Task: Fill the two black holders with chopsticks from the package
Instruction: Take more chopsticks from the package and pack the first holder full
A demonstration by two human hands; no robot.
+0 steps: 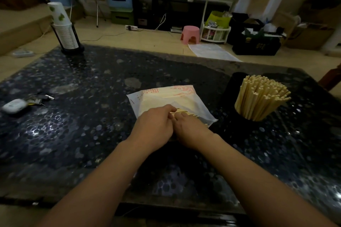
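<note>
A white plastic package (166,97) with red print lies flat on the dark table, its open end toward me. Pale chopstick ends (186,113) stick out of that opening. My left hand (155,125) and my right hand (190,131) meet at the opening, fingers curled over the chopstick ends. To the right stands a black holder (239,112) packed with a fanned bundle of chopsticks (262,97). Behind it a second black holder (234,83) shows only as a dark shape; what is inside is hidden.
A black rack with stacked white paper cups (64,31) stands at the table's far left corner. A white earbud case (14,106) and keys (39,98) lie at the left edge. The table's near edge (166,206) runs under my forearms.
</note>
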